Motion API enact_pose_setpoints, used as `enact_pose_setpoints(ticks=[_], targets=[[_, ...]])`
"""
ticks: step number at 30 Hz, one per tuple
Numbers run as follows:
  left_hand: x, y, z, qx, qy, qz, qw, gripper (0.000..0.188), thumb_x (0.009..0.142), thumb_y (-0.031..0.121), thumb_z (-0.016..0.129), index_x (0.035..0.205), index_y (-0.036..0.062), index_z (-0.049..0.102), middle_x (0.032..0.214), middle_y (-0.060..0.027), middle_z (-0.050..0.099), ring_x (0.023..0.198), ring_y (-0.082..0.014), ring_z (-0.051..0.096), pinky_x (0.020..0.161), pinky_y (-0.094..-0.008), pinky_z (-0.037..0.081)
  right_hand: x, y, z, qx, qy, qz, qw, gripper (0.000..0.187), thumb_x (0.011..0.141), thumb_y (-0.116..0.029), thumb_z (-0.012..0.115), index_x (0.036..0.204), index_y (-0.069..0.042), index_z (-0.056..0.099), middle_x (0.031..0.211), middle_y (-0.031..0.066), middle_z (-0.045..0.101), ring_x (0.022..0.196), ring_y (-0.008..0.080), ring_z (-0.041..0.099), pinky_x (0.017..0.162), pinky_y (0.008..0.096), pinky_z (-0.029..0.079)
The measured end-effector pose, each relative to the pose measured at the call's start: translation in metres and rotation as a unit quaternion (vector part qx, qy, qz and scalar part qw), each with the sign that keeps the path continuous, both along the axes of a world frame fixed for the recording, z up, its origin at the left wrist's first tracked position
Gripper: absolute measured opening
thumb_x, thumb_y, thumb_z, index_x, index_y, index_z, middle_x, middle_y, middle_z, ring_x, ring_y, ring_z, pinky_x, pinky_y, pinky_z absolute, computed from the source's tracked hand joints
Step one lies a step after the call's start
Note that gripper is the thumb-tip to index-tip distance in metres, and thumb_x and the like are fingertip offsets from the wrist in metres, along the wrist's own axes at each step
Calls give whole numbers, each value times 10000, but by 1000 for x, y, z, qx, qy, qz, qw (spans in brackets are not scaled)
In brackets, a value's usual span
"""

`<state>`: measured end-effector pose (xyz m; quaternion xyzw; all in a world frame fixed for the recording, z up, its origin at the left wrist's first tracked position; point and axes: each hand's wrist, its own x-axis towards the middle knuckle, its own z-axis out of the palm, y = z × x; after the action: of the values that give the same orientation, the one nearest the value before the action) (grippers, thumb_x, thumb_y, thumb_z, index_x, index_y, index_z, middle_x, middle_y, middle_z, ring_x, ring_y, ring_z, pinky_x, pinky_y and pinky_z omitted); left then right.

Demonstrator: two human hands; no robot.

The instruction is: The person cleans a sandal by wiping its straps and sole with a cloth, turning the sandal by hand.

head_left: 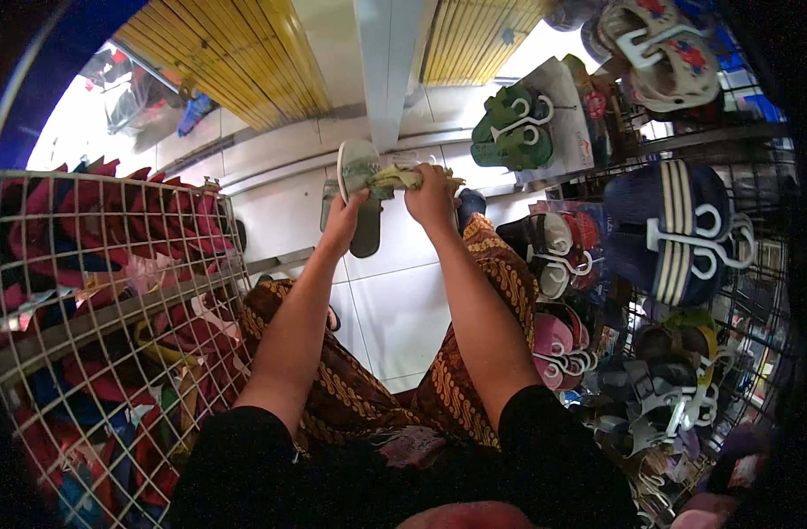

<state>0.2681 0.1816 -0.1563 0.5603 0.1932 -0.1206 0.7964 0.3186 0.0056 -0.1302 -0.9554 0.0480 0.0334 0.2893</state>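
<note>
At the left stands a pale wire rack (100, 334), packed behind its grid with dark red things (112, 225), too crowded to tell apart clearly. Past its upper right corner, a yellow slatted panel (236, 62) stands on the far side of the floor (394, 309), which is laid with white tiles. The left grip (342, 225) is clasped on a pair of sandals, held up above the floor, to the right of the rack's right edge: a pale sandal (359, 163) with a white rim is uppermost, and a dark green sandal (365, 236) hangs lower, partly behind it. Beyond them rises a grey post (387, 70). Just right of the pale sandal is a yellowish-green cloth (405, 178), bunched in the right grip (432, 196), whose fingers are curled over it; the cloth's left end reaches the pale sandal's edge. Below are patterned brown trousers (452, 392), the knees spread apart. Farther right, green sandals (513, 145) hang on a white hanger (528, 123), with pink slippers (555, 348) lower down. Near the right edge of a dark wire rack (769, 256) hang navy slippers (628, 234) with cream stripes, below white clogs (672, 75) bearing red figures.
</note>
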Motion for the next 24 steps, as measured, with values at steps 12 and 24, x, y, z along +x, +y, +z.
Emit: enact_pose_setpoints(ticks=[12,24], targets=[[-88,-9,98,-73,-107,-111,985,412,901,144,698,1267,20,557,1114,-129,678,959,-263,692,823,-404,577,-128,-41,144,-29,-170,79,982,346,807,-128,708,1151,-120,673,1095,83,674,1028,340,634,869,468,485],[-199,-77,158,-105,-2,-224,969,368,1034,205,522,1341,5,484,1145,-185,672,943,-304,720,799,-418,613,-345,-135,257,-72,-161,31,984,311,868,-131,623,1170,-60,643,1058,167,688,958,395,625,835,472,456]])
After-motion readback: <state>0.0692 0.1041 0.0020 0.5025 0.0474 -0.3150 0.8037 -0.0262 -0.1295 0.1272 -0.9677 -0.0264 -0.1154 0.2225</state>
